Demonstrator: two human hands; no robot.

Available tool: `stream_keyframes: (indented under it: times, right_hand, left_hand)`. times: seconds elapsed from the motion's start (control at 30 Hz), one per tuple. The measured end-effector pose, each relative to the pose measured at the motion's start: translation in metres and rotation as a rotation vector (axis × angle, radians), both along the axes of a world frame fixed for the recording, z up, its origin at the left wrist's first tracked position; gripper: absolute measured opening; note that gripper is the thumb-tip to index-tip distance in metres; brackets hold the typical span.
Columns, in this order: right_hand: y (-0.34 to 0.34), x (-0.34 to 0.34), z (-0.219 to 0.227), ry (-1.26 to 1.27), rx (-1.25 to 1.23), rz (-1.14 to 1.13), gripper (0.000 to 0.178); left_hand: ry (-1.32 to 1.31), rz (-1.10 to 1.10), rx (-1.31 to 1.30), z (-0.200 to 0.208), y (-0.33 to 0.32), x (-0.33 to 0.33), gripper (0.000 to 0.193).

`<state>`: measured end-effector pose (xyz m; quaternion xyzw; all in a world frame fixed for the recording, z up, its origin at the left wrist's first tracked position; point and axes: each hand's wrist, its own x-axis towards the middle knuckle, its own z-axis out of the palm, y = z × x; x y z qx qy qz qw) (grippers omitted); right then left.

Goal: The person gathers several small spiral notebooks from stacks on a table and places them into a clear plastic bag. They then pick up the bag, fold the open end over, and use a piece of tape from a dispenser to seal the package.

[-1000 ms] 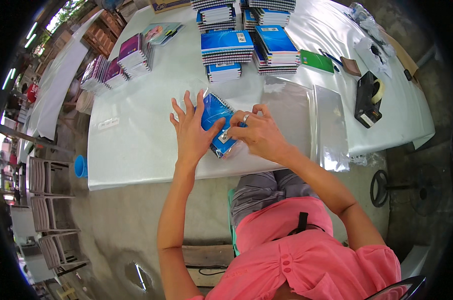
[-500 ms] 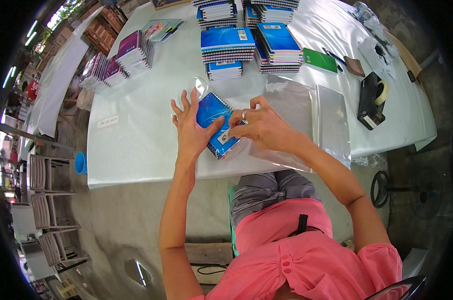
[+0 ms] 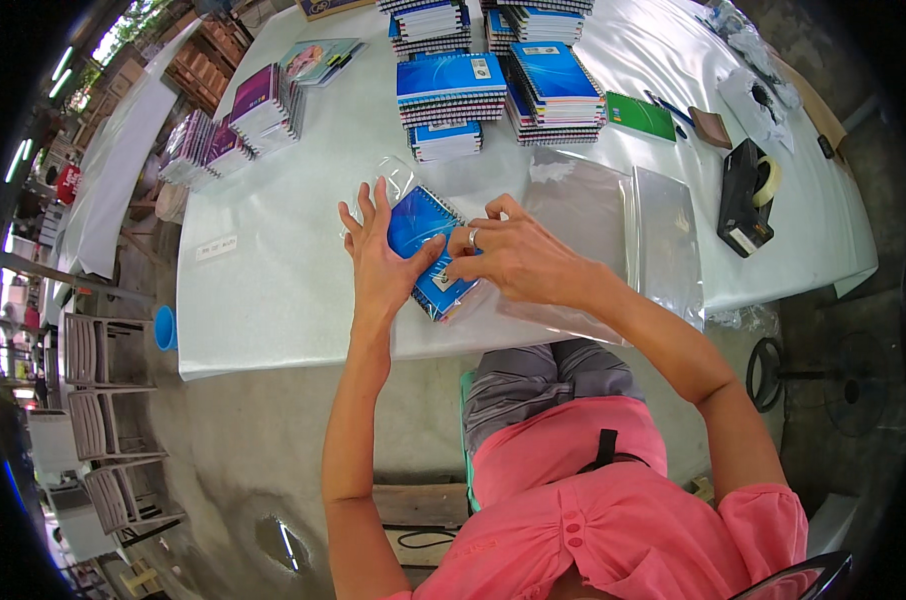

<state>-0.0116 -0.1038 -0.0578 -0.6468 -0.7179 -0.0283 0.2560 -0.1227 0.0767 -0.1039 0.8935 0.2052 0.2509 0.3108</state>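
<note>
A blue spiral-bound notebook (image 3: pixel 420 218) lies tilted on the table in a clear plastic sleeve (image 3: pixel 397 172), which juts out beyond its far and near ends. My left hand (image 3: pixel 379 250) is at its left side, open, with the fingers spread upward and the thumb pressing on the cover. From the right, my right hand (image 3: pixel 529 258) reaches over the notebook, its fingers bent and closed in a pinch on the plastic by a small pale label. The fingertips partly hide what they grip.
Large clear plastic sheets (image 3: pixel 593 215) lie right of the notebook. Stacks of blue notebooks (image 3: pixel 451 78) stand at the back, purple notebooks (image 3: pixel 258 92) at the back left. A green notebook (image 3: pixel 641 118) and black tape dispenser (image 3: pixel 745 205) sit to the right.
My right hand has shifted slightly left over the cover, its index finger bending a little differently. The left hand keeps its thumb on the notebook.
</note>
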Motion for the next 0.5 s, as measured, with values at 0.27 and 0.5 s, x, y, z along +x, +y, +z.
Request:
stream_keyframes:
  times: [0.27,0.5]
  right_hand:
    - [0.0005,0.0014,0.0024,-0.005,-0.008,0.013,0.026]
    - [0.0009,-0.0014,0.0004,0.041,-0.028,0.008,0.021]
  left_hand:
    - [0.0,0.007,-0.015,0.0002,-0.0009,0.0,0.102]
    - [-0.025,-0.002,0.021,-0.0026,0.0012,0.0007,0.102]
